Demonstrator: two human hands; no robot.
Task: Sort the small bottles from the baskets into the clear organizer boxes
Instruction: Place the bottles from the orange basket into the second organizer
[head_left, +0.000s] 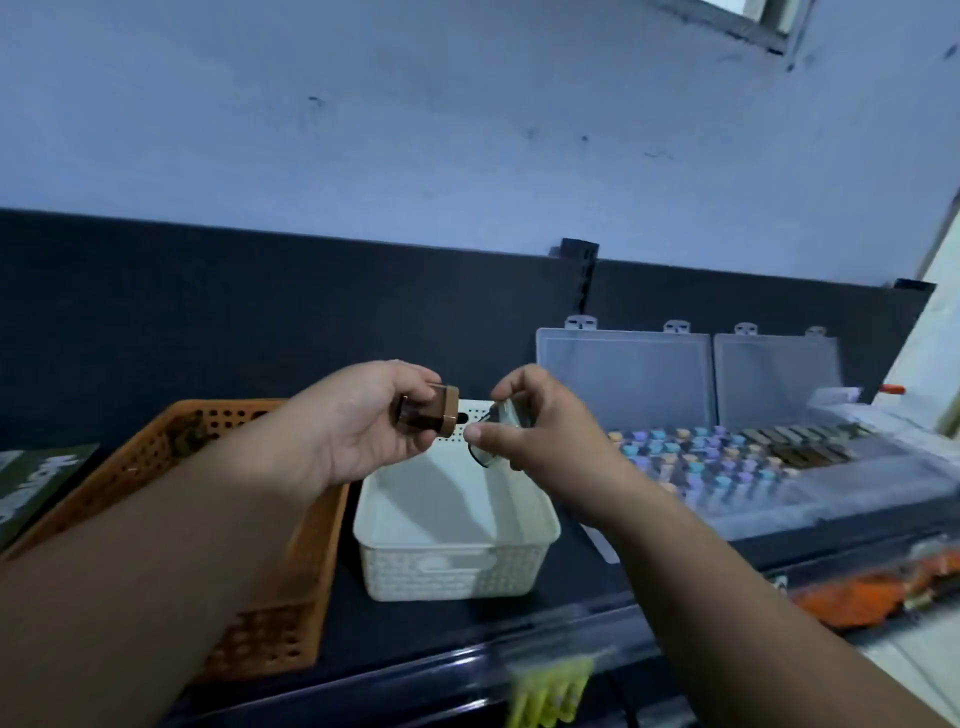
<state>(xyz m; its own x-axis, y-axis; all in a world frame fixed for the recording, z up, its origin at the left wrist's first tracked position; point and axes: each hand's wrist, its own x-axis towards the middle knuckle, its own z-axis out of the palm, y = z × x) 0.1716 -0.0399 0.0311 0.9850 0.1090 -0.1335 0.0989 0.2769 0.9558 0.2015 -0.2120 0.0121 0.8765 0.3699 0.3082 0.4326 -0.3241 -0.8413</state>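
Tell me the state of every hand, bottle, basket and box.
Left hand: grips brown bottle, capped.
Right hand: pinches clear container.
White basket: looks empty.
Orange basket: contents mostly hidden.
Left organizer box: lid up, holds bottles.
Right organizer box: lid up, holds bottles.

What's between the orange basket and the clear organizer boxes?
A white basket, on the dark shelf; the head view shows it.

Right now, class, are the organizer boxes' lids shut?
No, both lids stand upright and open behind the organizer boxes, leaving the rows of bottles uncovered.
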